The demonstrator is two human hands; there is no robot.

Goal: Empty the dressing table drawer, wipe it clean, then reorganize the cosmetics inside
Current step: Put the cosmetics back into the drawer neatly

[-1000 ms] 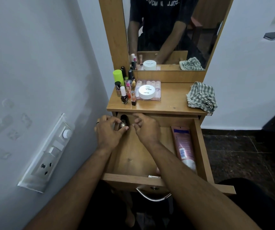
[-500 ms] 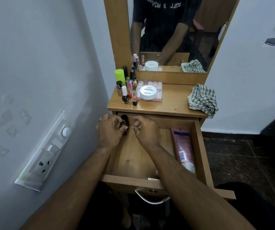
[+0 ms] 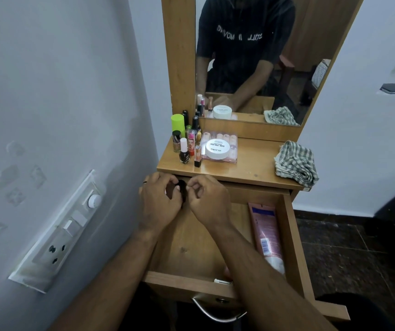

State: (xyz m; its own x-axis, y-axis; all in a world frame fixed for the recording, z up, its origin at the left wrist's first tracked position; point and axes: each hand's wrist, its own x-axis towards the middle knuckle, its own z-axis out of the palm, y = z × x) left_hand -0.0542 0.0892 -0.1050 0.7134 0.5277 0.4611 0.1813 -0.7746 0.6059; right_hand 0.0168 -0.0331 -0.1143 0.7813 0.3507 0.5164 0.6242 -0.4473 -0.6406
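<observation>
My two hands are close together at the far left corner of the open drawer (image 3: 294,235), right under the front edge of the tabletop (image 3: 258,168). My left hand (image 3: 159,206) has its fingers curled round a small dark bottle (image 3: 181,191). My right hand (image 3: 209,199) is just beside it, with its fingers curled in and its fingertips next to the black cap. I cannot tell if my right hand really pinches the bottle or only touches it. The bottle stands up, with its long side going up and down and its cap on top. Most of it is hidden by my fingers.

Near my right arm, a pink tube (image 3: 264,232) lies flat along the right wall of the drawer. Its long side runs from the far end of the drawer toward me, and its white cap end is the end nearest me.

Past my hands, on the tabletop, a bunch of little bottles (image 3: 187,144) stands above my left hand. Beside them a round white tub (image 3: 217,148) sits on a clear box (image 3: 232,142). Far to the right of my right hand lies a checked cloth (image 3: 295,163).
</observation>
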